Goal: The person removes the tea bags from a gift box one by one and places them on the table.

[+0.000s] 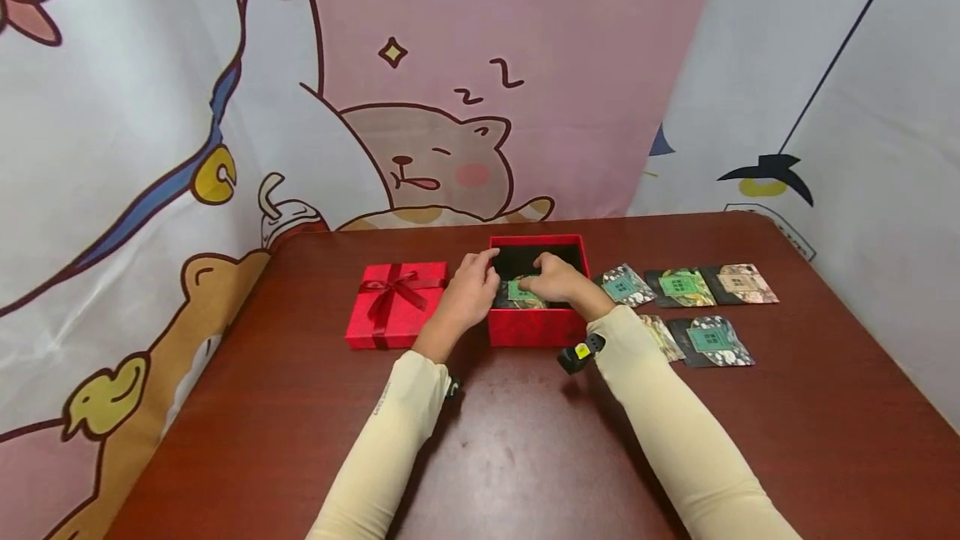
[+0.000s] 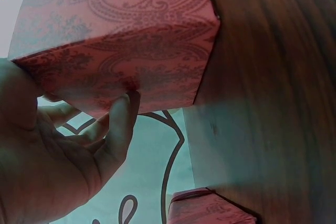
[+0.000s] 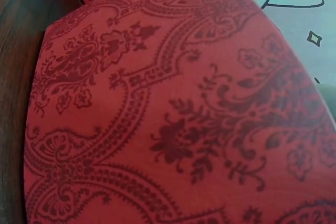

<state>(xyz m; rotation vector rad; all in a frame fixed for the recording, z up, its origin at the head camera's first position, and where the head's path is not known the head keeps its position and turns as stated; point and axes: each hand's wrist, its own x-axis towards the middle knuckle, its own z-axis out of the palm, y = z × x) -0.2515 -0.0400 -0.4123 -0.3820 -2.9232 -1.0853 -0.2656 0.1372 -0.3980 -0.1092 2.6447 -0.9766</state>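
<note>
A red gift box [image 1: 536, 328] with a dark inside stands lidless on the table. My left hand [image 1: 470, 286] grips its left wall, thumb by the rim and fingertips against the patterned outer side, as the left wrist view shows. Inside the box lies a dark square packet [image 1: 517, 302] with a green label. My right hand [image 1: 558, 280] reaches over the front wall, its thumb touching the packet. The other fingertips are partly hidden, so a pinch cannot be told from a press. In the right wrist view the box's patterned wall [image 3: 173, 103] hides that hand.
Left of the box lies a red lid [image 1: 360, 307] with a dark red ribbon bow [image 1: 397, 290]. Several printed packets lie to its right, among them a green-labelled packet [image 1: 682, 286], a beige-labelled packet [image 1: 742, 283] and a teal-labelled packet [image 1: 712, 342]. A printed cloth hangs behind the table.
</note>
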